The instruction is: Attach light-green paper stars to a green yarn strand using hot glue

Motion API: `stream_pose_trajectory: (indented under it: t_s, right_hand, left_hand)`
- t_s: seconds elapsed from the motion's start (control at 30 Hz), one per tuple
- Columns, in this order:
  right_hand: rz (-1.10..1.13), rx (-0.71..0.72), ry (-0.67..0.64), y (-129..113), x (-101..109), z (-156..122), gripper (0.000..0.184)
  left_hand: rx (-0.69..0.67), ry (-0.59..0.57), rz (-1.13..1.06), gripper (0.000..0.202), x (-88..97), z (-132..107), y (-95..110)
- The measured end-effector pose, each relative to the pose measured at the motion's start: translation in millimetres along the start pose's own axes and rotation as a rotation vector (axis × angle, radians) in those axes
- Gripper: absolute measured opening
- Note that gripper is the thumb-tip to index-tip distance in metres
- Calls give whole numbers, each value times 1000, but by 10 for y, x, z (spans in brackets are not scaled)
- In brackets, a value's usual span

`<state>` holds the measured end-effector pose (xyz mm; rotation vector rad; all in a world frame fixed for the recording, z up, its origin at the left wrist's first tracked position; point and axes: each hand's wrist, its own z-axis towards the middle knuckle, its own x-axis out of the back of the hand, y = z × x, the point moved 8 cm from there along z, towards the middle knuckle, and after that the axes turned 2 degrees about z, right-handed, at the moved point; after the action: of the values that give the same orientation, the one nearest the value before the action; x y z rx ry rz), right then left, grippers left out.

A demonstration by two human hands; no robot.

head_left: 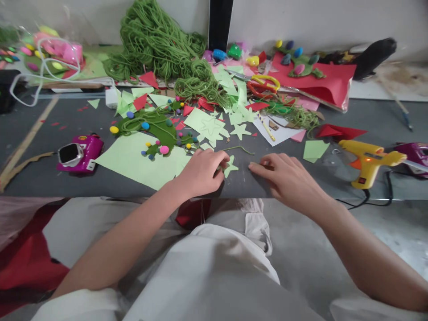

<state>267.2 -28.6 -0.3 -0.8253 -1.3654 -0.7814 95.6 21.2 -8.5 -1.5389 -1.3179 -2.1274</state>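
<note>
Near the table's front edge, my left hand (207,171) holds a small light-green paper star (230,166) between its bent fingers, and part of the star is hidden by them. To the right of the star, apart from it, my right hand (289,177) hovers low over the grey table. Its thumb and fingers come together, and I cannot make out anything between them. Just beyond both hands lies a short strand of green yarn (241,148). Another paper star (240,130) and a card with a star outline (206,125) lie farther back.
At right rests a yellow glue gun (366,160) with its cable. Green felt pieces with coloured pompoms (157,129) overlap a light-green sheet (133,158). A purple device (82,153) sits left. Behind are scissors (265,84), paper scraps and a green yarn heap (157,40).
</note>
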Motion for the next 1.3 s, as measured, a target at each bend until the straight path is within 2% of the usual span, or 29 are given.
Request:
stream_pose_trajectory:
  t_s: [0.13,0.23,0.3,0.47,0.53,0.63,0.8,1.03,1.17,1.3]
  right_hand:
    - [43,-114,134,290,75,-149,47]
    - [200,-127,306,233,153,-101,32]
    - [323,-109,352,94,138,14,24]
    - [275,-101,242,-240,-90,315,27]
    - [292,-121,225,-267,-160,348,23]
    - [421,-169,238,-226,-216,344,17]
    - [599,-233,240,-155,-253,355,12]
    - [525,-241,262,-113,-203,323,28]
    - [518,-227,247,-119,-201,327,29]
    - [565,-233,230,-115,-206,352,28]
  left_hand:
    - [4,7,-24,22,-8,8,-15]
    - [8,18,-54,16,-20,31,-40]
    - [4,13,-48,14,-37,53,-52]
    - [-31,49,168,31,-33,79,-52]
    - [-24,48,217,40,-43,73,-69]
    - [-18,35,228,41,-66,59,-86]
    - [7,18,180,30,-66,75,-108]
    - [54,-35,32,19,-53,139,-135]
    - [83,-69,-32,17,-48,163,-144]
    - [78,-48,-105,15,-1,178,-117]
